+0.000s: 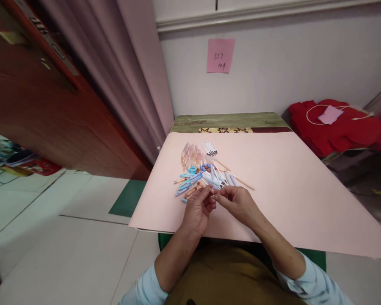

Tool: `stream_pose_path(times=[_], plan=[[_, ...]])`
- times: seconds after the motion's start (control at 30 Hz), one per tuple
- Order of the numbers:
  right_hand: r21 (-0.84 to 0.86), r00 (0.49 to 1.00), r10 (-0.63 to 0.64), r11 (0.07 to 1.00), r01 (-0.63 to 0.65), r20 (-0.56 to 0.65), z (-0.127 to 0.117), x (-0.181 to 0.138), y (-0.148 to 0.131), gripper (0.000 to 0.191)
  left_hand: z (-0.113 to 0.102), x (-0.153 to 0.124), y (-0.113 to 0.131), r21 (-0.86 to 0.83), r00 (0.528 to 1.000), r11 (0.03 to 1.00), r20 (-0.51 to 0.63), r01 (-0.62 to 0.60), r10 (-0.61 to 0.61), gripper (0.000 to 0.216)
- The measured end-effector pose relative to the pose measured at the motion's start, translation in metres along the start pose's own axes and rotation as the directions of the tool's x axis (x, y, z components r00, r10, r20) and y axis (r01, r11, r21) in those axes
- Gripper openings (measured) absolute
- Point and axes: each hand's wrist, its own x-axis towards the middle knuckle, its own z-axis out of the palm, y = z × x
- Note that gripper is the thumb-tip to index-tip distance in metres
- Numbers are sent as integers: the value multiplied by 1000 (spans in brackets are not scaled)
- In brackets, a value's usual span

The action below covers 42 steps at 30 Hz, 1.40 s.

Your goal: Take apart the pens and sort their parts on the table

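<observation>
My left hand [197, 208] and my right hand [238, 204] meet over the near side of a pile of pen parts. Both are closed in a pinch, fingertips almost touching, around a small pale piece too tiny to name. Just beyond my fingers lie blue pen barrels [190, 183] and orange-brown ones [192, 191]. White sticks and light blue tubes [214, 174] spread to the right of them. Small turquoise pieces [192, 169] and purple-blue pieces [205, 167] sit in the middle of the pile. My hands hide its nearest part.
Clear pinkish pens [190, 155] and a row of white refills with black ends [209, 148] lie farther back on the pink table cover [288, 182]. Red cloth [339, 131] with a white cable is at the right. A wooden door [60, 110] and curtain [127, 63] stand left.
</observation>
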Motion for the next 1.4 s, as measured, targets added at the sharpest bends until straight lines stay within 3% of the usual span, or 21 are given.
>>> stream_pose_path(times=[0.13, 0.3, 0.53, 0.63, 0.73, 0.83, 1.03, 1.23, 1.4], plan=[[41, 999, 15, 999, -16, 45, -7, 3, 2, 30, 3, 0, 1, 38, 1000, 999, 20, 3, -4, 29], [132, 991, 49, 989, -66, 127, -15, 9, -2, 36, 4, 2, 4, 18, 995, 995, 19, 97, -98, 27], [-186, 997, -77, 980, 74, -7, -6, 25, -20, 36, 5, 9, 20, -101, 980, 977, -43, 190, -195, 15], [-206, 994, -103, 974, 96, -24, -8, 33, -26, 39, 1, 12, 35, -124, 979, 973, -30, 194, -199, 13], [-212, 993, -84, 975, 64, -88, -19, 37, -18, 37, -7, 16, 55, -163, 982, 969, -3, 183, -186, 10], [-297, 989, -66, 955, 23, -134, -28, 30, 1, 22, -15, 21, 70, -207, 989, 968, -17, 144, -150, 11], [-558, 996, -86, 827, 68, -7, -7, 7, 30, 19, -21, 35, 72, -234, 982, 958, -50, 166, -182, 12], [-781, 994, -67, 615, 108, 85, 23, 18, 18, 31, -14, 43, 70, -223, 983, 959, -15, 177, -185, 11], [-844, 996, 21, 534, 59, 83, 30, 32, 12, 32, -15, 42, 71, -209, 984, 963, -14, 168, -175, 13]])
